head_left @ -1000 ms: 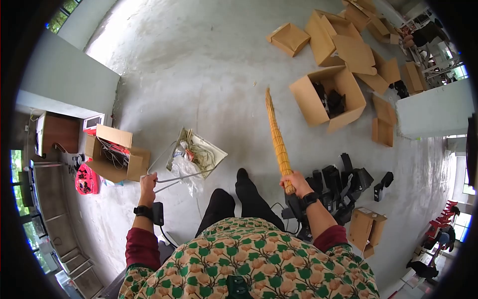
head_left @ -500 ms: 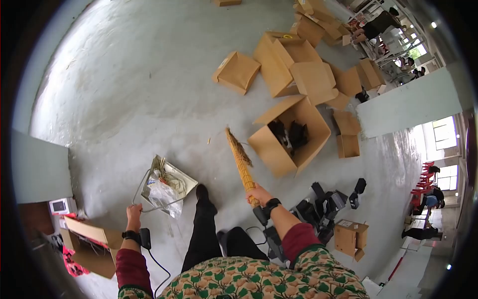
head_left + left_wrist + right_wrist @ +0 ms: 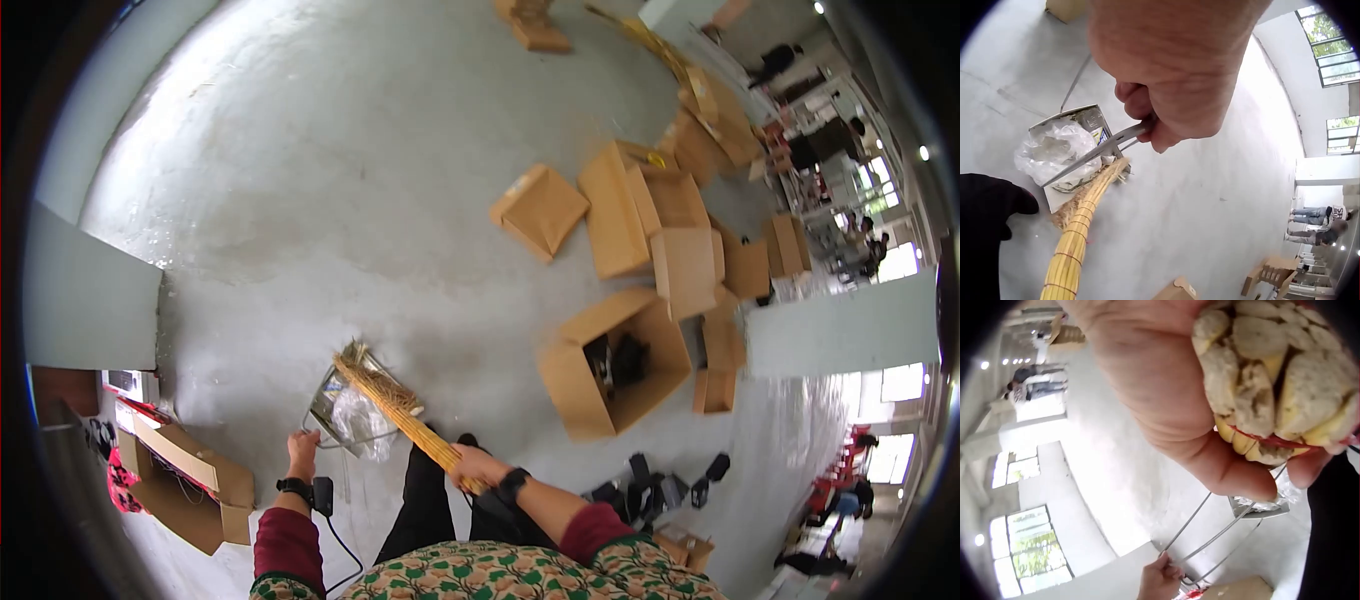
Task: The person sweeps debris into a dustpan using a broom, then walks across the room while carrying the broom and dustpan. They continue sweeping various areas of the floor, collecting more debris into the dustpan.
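Observation:
My left hand (image 3: 302, 456) grips the bent metal handle (image 3: 1094, 152) of a dustpan (image 3: 1057, 199) low over the floor. Inside lie a crumpled clear plastic bag (image 3: 1047, 153) and straw-like scraps. In the head view my right hand (image 3: 478, 466) holds a yellow straw broom (image 3: 405, 418) near its butt end. The bound stalks slant up and left, and the bristle end overlaps the dustpan. Up close in the right wrist view, the broom's cut stalk ends (image 3: 1260, 369) fill the palm, with red binding round them.
Open cardboard boxes stand at the right, the nearest box (image 3: 570, 370) holding dark things. Another box (image 3: 190, 480) with cables is at the left. Black devices (image 3: 650, 490) lie in a heap on the floor at lower right. A wall block (image 3: 90, 300) stands at the left.
My right hand has swung the broom left, from pointing ahead to lying over the dustpan. The left hand keeps its grip on the handle. The view has shifted with the head.

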A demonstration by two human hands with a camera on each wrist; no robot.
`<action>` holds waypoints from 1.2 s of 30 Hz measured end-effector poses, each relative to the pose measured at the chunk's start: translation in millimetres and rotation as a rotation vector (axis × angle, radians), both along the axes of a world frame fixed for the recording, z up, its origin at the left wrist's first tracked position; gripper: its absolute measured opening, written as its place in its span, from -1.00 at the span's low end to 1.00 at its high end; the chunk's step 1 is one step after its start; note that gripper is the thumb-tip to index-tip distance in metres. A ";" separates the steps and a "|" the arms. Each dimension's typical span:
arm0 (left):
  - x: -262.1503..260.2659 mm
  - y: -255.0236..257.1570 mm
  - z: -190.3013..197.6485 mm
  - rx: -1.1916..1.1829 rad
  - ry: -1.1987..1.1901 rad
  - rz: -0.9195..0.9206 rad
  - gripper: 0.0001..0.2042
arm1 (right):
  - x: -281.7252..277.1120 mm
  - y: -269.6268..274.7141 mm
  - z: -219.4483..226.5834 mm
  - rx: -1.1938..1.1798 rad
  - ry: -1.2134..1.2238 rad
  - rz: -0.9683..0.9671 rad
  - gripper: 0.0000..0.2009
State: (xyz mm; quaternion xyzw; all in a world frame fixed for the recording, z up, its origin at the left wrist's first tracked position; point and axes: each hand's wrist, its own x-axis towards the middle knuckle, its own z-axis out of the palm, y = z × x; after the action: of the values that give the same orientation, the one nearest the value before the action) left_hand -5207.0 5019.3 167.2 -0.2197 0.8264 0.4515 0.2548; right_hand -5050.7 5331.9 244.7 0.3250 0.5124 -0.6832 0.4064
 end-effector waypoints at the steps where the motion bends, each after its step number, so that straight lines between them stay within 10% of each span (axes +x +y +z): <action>1: -5.0 -0.1 5.7 0.008 0.023 0.025 -0.82 | -1.1 8.5 12.1 0.181 0.128 0.077 -0.57; 6: -35.6 -3.1 7.1 -0.140 0.104 -0.119 -0.87 | -45.1 95.8 63.2 0.114 0.118 -0.053 -0.43; 7: -40.7 -9.7 3.5 -0.507 0.442 -0.654 -0.89 | -54.6 116.6 59.8 0.121 0.098 -0.053 -0.41; 10: -64.9 -17.6 -29.2 -0.092 0.225 -0.085 -0.81 | -99.3 168.5 63.8 0.136 0.038 -0.174 -0.48; 12: -85.8 -9.7 -23.6 -0.105 0.278 -0.070 -0.82 | -132.4 200.1 51.0 0.108 0.028 -0.205 -0.54; 14: -102.8 30.3 45.9 0.053 0.007 0.398 -0.83 | -159.5 224.2 38.3 0.076 -0.013 -0.246 -0.61; 20: -181.8 43.6 69.4 0.009 0.056 0.448 -0.78 | -255.2 264.3 46.7 -0.096 0.001 -0.217 -0.90; 28: -342.5 101.8 73.7 0.009 0.086 0.321 -0.78 | -379.0 288.3 60.4 -0.100 0.113 -0.320 -0.66; 30: -387.4 125.6 77.2 -0.184 0.128 0.034 -0.78 | -395.5 302.5 69.3 -0.091 0.121 -0.375 -0.65; 36: -525.6 218.6 102.4 0.098 0.068 0.028 -0.78 | -425.0 360.8 110.5 -0.010 0.084 -0.684 -0.60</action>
State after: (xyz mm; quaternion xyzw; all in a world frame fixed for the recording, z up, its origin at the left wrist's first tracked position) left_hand -5732.5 5237.9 269.5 -0.2031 0.8084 0.5022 0.2304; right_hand -5475.7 5692.7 355.2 0.4475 0.3869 -0.7950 0.1341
